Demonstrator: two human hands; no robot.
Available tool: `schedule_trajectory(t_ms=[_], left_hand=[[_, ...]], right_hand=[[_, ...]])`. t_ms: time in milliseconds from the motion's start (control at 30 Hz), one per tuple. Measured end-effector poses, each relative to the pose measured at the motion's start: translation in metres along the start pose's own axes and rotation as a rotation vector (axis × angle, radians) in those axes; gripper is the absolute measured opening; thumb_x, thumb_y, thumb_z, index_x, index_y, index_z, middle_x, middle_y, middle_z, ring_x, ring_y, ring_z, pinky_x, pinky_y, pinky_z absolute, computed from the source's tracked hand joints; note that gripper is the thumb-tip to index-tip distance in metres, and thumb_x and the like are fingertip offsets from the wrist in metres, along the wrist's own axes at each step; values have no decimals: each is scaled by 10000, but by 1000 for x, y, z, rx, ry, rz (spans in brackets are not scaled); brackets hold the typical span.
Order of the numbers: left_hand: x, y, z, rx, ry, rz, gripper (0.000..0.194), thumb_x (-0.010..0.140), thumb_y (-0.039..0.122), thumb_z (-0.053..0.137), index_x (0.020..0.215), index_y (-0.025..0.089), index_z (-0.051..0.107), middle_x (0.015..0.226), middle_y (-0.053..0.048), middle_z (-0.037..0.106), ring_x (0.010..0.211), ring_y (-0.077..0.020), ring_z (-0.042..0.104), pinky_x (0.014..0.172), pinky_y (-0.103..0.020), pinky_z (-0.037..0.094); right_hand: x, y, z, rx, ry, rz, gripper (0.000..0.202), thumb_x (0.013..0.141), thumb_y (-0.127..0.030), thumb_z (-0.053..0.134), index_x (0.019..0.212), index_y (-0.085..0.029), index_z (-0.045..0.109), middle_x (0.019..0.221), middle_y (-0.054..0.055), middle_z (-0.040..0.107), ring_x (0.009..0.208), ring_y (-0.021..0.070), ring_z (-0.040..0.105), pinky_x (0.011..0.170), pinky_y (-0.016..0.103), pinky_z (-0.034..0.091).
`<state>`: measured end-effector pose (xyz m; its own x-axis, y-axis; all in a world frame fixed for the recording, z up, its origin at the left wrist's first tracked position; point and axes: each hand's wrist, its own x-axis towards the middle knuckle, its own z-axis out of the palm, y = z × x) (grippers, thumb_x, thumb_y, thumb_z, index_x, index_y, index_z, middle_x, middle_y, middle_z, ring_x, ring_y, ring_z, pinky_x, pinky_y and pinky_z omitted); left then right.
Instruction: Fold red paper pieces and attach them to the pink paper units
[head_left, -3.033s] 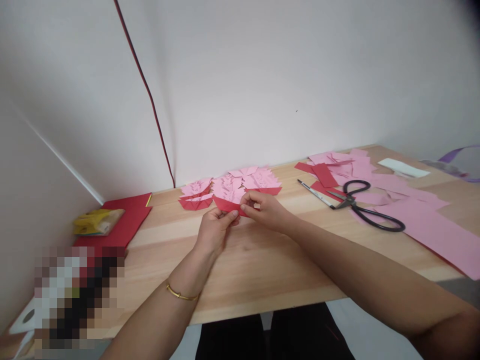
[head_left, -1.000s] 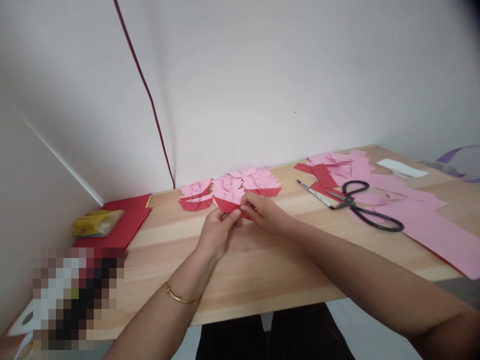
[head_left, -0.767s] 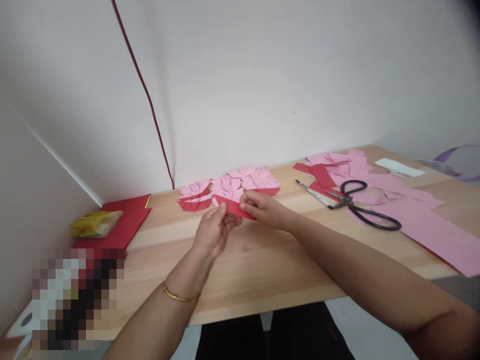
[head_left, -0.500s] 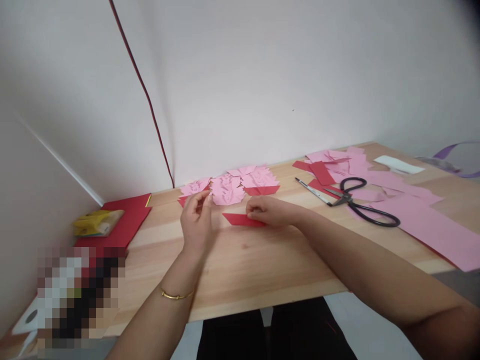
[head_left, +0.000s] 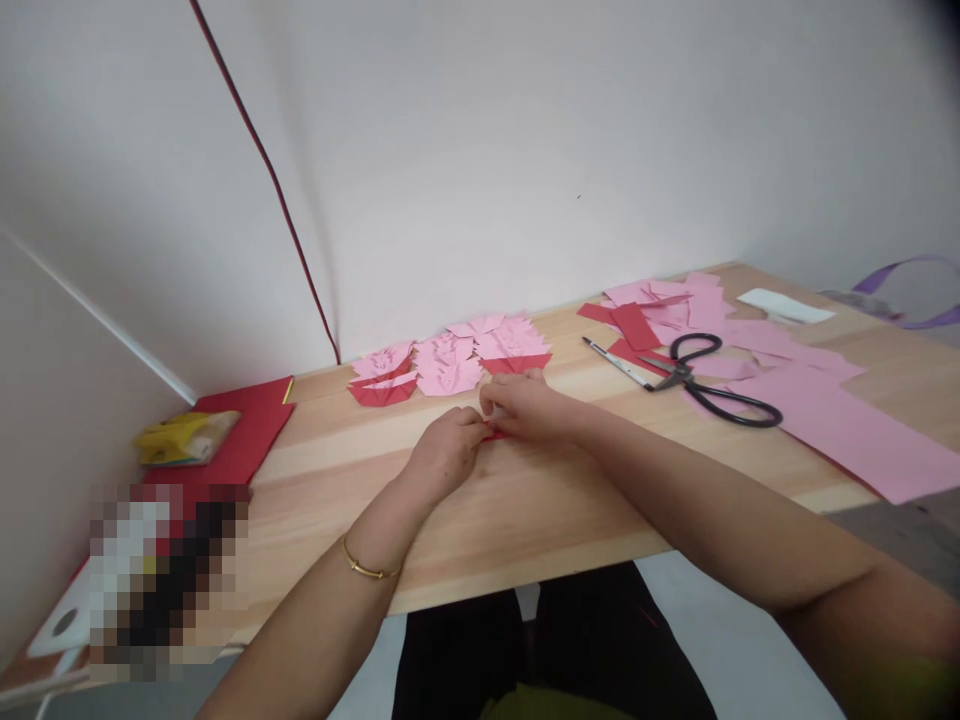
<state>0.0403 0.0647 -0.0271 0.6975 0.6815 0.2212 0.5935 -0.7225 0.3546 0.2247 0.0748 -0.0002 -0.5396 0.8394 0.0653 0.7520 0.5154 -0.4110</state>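
Observation:
A small piece of red paper (head_left: 495,432) lies on the wooden table, mostly covered by my fingers. My left hand (head_left: 450,450) pinches its left end, fingertips pressed together. From the right, my right hand (head_left: 529,405) has its curled fingers closed on the same paper, close to touching the left fingertips. Just beyond my hands are cut pink paper shapes (head_left: 448,365) with fringed edges, some with red paper pieces (head_left: 382,388) at their lower edge.
Black-handled scissors (head_left: 686,375) and a pen (head_left: 619,363) lie to the right, beside pink paper scraps (head_left: 810,400) and red strips (head_left: 636,326). On the left are red sheets (head_left: 259,445) under a yellow packet (head_left: 187,438). A white wall (head_left: 487,150) rises behind the table (head_left: 337,500).
My left hand has come down and right from beside the pink shapes onto the red paper. My right hand stays on the paper, now covering more of it. The view has shifted slightly.

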Motion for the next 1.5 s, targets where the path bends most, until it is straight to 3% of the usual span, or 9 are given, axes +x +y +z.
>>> schedule_trajectory(t_ms=[133, 333, 567, 767, 900, 1133, 1233, 1333, 1500], left_hand=[[0, 4, -1, 29, -42, -14, 282, 804, 144, 452, 927, 208, 698, 925, -81, 631, 882, -218, 540, 760, -326, 416], [0, 14, -1, -57, -27, -77, 263, 789, 156, 464, 943, 195, 673, 1031, -75, 630, 971, -228, 517, 852, -336, 390], [-5, 16, -8, -220, -19, -139, 177, 726, 205, 544, 833, 202, 684, 912, -78, 656, 920, -239, 540, 810, -325, 402], [-10, 18, -10, -388, 129, -139, 128, 708, 278, 595, 770, 221, 692, 816, -72, 657, 826, -226, 551, 715, -303, 404], [-10, 19, -9, -407, 124, -190, 141, 718, 319, 597, 738, 207, 681, 788, -73, 642, 799, -217, 542, 716, -304, 397], [-9, 21, -16, -131, -47, -27, 228, 804, 216, 469, 882, 198, 683, 981, -95, 623, 916, -229, 497, 799, -340, 366], [-9, 22, -18, -65, -82, -9, 258, 798, 179, 452, 906, 199, 685, 992, -96, 619, 927, -232, 493, 810, -350, 364], [-9, 22, -18, -102, -55, -15, 266, 775, 162, 468, 915, 210, 690, 968, -93, 628, 911, -232, 512, 793, -349, 379], [-10, 19, -20, -200, 70, 69, 234, 786, 189, 518, 916, 234, 707, 926, -86, 658, 876, -219, 568, 766, -325, 427]], right_hand=[[-4, -6, -3, -25, -78, -16, 101, 789, -187, 478, 759, -176, 574, 790, 31, 649, 705, 158, 543, 732, 309, 272], [-6, -6, 3, -126, -96, 24, 138, 796, -238, 451, 798, -187, 579, 806, 51, 665, 730, 197, 573, 715, 325, 266], [-7, -4, 5, -145, -119, 134, 155, 753, -253, 471, 680, -198, 596, 714, 50, 648, 756, 224, 559, 757, 404, 254], [-9, -4, -5, -137, -181, 236, 122, 721, -237, 509, 644, -190, 591, 666, 38, 629, 693, 203, 565, 806, 451, 255], [-13, -1, -14, -150, -224, 264, 91, 697, -207, 534, 632, -191, 594, 662, 35, 625, 690, 206, 567, 823, 470, 260], [-15, 14, -31, -131, -148, 397, 47, 673, -202, 530, 646, -194, 568, 712, 34, 644, 691, 193, 555, 707, 352, 331], [-12, 10, -25, -14, -82, 330, 93, 704, -291, 532, 703, -201, 554, 760, 28, 650, 684, 174, 552, 625, 289, 329], [-10, 0, -12, 11, -122, 221, 166, 743, -348, 515, 678, -199, 549, 715, 20, 643, 677, 170, 551, 675, 305, 333], [-8, -9, -2, -60, -155, 227, 150, 763, -286, 489, 663, -191, 549, 685, 33, 634, 677, 182, 556, 778, 394, 321]])
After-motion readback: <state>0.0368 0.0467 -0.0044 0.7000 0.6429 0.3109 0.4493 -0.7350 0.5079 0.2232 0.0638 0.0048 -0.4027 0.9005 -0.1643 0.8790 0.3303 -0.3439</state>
